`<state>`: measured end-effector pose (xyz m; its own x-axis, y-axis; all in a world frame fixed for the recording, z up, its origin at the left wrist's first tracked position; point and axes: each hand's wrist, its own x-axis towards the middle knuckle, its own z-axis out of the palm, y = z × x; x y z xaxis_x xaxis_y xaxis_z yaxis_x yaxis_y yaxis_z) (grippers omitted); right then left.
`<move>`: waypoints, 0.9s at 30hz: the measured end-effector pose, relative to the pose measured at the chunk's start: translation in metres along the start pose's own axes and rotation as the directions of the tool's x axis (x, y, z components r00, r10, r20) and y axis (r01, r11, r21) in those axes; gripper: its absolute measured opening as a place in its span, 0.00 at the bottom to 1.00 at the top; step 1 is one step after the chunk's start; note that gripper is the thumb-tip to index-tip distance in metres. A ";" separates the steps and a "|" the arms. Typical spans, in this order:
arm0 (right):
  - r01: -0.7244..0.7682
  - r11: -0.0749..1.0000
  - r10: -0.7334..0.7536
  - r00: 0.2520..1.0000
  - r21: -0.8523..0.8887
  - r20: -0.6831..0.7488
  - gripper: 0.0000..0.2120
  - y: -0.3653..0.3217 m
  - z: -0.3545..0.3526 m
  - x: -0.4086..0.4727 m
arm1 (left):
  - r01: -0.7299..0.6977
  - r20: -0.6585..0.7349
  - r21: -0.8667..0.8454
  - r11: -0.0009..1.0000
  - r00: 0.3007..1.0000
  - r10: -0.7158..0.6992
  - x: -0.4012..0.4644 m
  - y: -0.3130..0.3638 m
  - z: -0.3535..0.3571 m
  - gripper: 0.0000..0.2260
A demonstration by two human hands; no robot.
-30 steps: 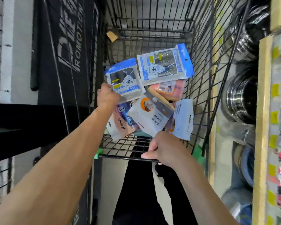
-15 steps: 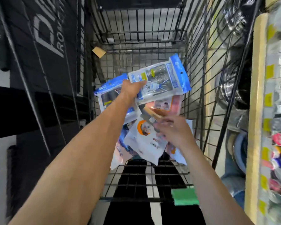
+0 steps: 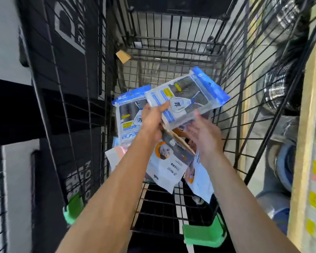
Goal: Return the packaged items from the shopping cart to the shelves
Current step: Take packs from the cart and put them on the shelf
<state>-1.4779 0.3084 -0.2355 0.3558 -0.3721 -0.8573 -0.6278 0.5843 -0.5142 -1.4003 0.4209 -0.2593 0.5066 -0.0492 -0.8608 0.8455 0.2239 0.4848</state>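
My left hand grips the near corner of a blue-topped clear package and holds it raised above the other items in the black wire cart. Just under that package's lower edge is my right hand, fingers spread and relaxed, holding nothing. A second blue-topped package lies at the cart's left side. Below the hands lie a white pouch with an orange circle, another white pouch and a thin wooden-coloured piece.
Shelves with a pale wooden upright and yellow price tags stand close on the right, with shiny metal bowls behind the cart's mesh. A black panel with white lettering is on the left. Green clips sit on the cart's near rail.
My left hand has lifted the blue-topped package higher and toward the right. My right hand left the cart's near rail, reached forward and opened beneath the package.
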 end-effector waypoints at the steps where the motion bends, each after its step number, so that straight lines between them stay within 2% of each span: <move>1: 0.006 1.000 -0.007 0.999 0.017 0.042 0.12 0.000 0.006 -0.002 | 0.020 0.089 0.002 1.000 0.996 -0.020 -0.008 -0.001 -0.010 0.16; 3: 0.034 0.999 -0.035 0.998 0.010 0.058 0.22 -0.005 0.019 -0.003 | 0.010 0.229 0.037 0.999 0.973 -0.018 -0.022 0.004 -0.021 0.15; 5: 0.082 0.996 -0.082 0.996 0.029 0.017 0.27 -0.013 0.030 -0.003 | -0.073 0.288 0.155 0.985 0.957 0.026 -0.024 0.014 -0.033 0.13; 7: 0.122 0.992 -0.122 0.993 0.026 -0.009 0.26 -0.027 0.035 0.000 | -0.153 0.250 0.378 0.913 0.966 0.058 -0.022 0.029 -0.046 0.08; 8: 0.146 0.989 -0.147 0.989 -0.012 -0.034 0.23 -0.033 0.036 0.003 | -0.176 0.234 0.514 0.839 0.970 0.061 -0.018 0.037 -0.057 0.09; 9: 0.182 0.981 -0.186 0.980 -0.064 -0.065 0.21 -0.040 0.037 0.008 | -0.191 0.212 0.668 0.719 0.975 0.062 -0.012 0.042 -0.070 0.12; 10: 0.217 0.970 -0.227 0.970 -0.108 -0.085 0.19 -0.047 0.038 0.015 | -0.211 0.200 0.835 0.509 0.977 0.078 -0.008 0.046 -0.084 0.17; 11: 0.231 0.963 -0.245 0.965 -0.143 -0.094 0.18 -0.052 0.040 0.024 | -0.227 0.211 0.948 0.222 0.973 0.092 -0.003 0.046 -0.098 0.25; 12: 0.218 0.961 -0.237 0.967 -0.168 -0.097 0.18 -0.056 0.042 0.033 | -0.242 0.246 0.968 -0.064 0.966 0.081 -0.001 0.043 -0.109 0.33; 13: 0.190 0.964 -0.209 0.974 -0.186 -0.092 0.18 -0.059 0.044 0.040 | -0.263 0.296 0.920 -0.290 0.952 0.078 -0.001 0.038 -0.118 0.40; 14: 0.154 0.965 -0.177 0.980 -0.213 -0.093 0.18 -0.058 0.046 0.050 | -0.286 0.350 0.860 -0.423 0.933 0.081 0.001 0.033 -0.124 0.44; 15: 0.119 0.965 -0.144 0.985 -0.233 -0.095 0.18 -0.057 0.048 0.057 | -0.307 0.393 0.819 -0.484 0.916 0.084 0.003 0.030 -0.129 0.45; 17: 0.058 0.966 -0.083 0.992 -0.251 -0.092 0.19 -0.051 0.050 0.074 | -0.336 0.438 0.800 -0.497 0.893 0.101 0.011 0.031 -0.134 0.44; 20: -0.007 0.965 -0.003 0.999 -0.263 -0.035 0.28 -0.040 0.049 0.093 | -0.399 0.515 0.780 -0.481 0.847 0.133 0.022 0.036 -0.124 0.39; 22: -0.029 0.953 0.031 1.000 -0.303 0.003 0.24 -0.033 0.045 0.099 | -0.418 0.547 0.794 -0.440 0.809 0.218 0.028 0.039 -0.107 0.34; 24: 0.006 0.923 -0.029 0.998 -0.385 -0.053 0.16 -0.032 0.041 0.098 | -0.420 0.546 0.821 -0.387 0.775 0.318 0.036 0.039 -0.089 0.31; 25: 0.034 0.885 -0.090 0.991 -0.465 -0.100 0.16 -0.031 0.038 0.098 | -0.424 0.538 0.833 -0.355 0.771 0.340 0.041 0.038 -0.082 0.31; 27: 0.068 0.709 -0.238 0.960 -0.702 -0.148 0.17 -0.030 0.031 0.094 | -0.459 0.533 0.844 -0.278 0.781 0.327 0.050 0.037 -0.072 0.31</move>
<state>-1.4038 0.2782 -0.3014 0.3887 -0.6031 -0.6966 -0.9070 -0.1177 -0.4042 -1.3557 0.4967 -0.2957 0.7619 -0.4837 -0.4307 -0.3252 -0.8608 0.3915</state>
